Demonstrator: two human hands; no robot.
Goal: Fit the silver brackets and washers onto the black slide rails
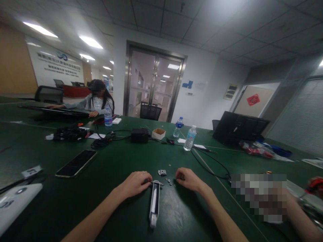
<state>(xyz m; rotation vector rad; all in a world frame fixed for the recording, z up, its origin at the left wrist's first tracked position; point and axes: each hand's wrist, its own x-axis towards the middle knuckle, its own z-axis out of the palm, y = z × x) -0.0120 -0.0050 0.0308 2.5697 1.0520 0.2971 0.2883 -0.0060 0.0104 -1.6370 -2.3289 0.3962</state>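
Note:
In front of me on the green table lies a long, narrow, channel-shaped part (154, 201), pale on the outside, with a bolt (162, 184) crossing its far end. My left hand (137, 183) is closed at that end, thumb and fingertips at the left end of the bolt. Several small nuts or rings (168, 181) lie loose just right of the channel. Beyond them sits a small metal block (162, 172) with holes. My right hand (187, 178) rests on the table right of the nuts, its fingers curled inward; whatever they may hold is hidden.
A phone (76, 163) lies to the left. Two water bottles (190, 137), a small open box (158, 133), a black box-shaped device (139, 135) and cables stand further back. A person (97, 101) sits across the table. At right, another person's arm (300, 215) reaches in beside a monitor (239, 127).

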